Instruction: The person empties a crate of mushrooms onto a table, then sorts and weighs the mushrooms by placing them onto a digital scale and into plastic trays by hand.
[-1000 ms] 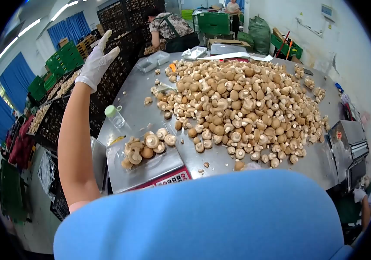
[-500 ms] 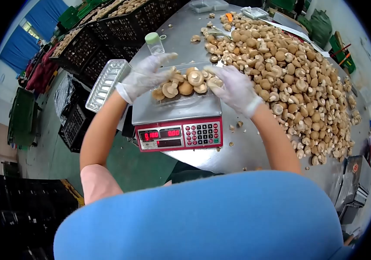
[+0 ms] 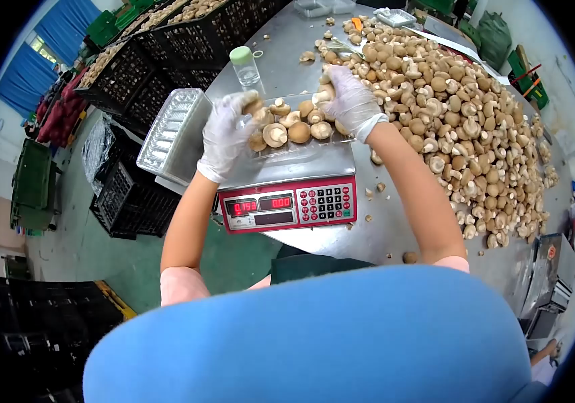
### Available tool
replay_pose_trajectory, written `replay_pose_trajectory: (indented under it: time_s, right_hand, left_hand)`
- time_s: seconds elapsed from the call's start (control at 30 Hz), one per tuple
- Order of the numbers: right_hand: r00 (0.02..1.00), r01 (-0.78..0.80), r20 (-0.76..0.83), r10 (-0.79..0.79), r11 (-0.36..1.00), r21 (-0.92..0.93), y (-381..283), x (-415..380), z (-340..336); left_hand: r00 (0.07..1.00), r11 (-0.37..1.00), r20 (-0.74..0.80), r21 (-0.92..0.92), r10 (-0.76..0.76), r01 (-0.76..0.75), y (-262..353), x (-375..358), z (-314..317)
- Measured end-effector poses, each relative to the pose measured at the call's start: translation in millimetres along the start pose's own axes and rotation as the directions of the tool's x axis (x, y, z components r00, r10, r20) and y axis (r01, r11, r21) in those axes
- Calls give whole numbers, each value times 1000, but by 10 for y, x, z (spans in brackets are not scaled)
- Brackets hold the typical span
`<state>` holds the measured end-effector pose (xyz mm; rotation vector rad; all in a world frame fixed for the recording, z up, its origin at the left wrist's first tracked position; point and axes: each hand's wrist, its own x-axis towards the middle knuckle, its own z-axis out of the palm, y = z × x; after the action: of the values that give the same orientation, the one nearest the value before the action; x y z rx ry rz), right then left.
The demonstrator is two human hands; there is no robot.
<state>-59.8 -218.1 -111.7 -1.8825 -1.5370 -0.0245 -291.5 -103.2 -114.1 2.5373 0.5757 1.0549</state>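
A clear tray [image 3: 286, 149] of mushrooms rests on the metal plate of a red digital scale [image 3: 289, 207], whose left display seems to read 0.153. My left hand [image 3: 228, 131], in a white glove, is closed on a mushroom [image 3: 254, 105] just above the tray's left end. At the right end my gloved right hand [image 3: 350, 99] grips a mushroom [image 3: 323, 96] between thumb and fingers. Several brown and pale mushrooms [image 3: 299, 131] lie in the tray, some with their stems up.
A large mushroom heap [image 3: 469, 127] covers the table's right side. Stacked clear trays [image 3: 174, 134] stand left of the scale, and a green-lidded jar [image 3: 243, 66] stands behind it. Black crates [image 3: 126, 80] of mushrooms are at the back left.
Both hands have closed on mushrooms; my left hand has turned more upright and my right hand has moved up slightly. The scale's left display has dropped from about 0.180.
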Motion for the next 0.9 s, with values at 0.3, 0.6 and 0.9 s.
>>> replay_pose_trajectory:
  time_s: [0.3,0.6,0.9]
  right_hand:
    - [971,37,227,-71,987,153,-76,-146,136]
    - [951,164,286,-121,977,-134,-150,-152,138]
    - [915,-231,402,41,869,438,74,-143,59]
  left_hand:
    - [975,964,113,-167,-190,207,-217,-238,18]
    - [826,869,391,-115,-405,481,-191,-157,-187]
    - [805,788,381,-249,-454,563,-193,-230,-186]
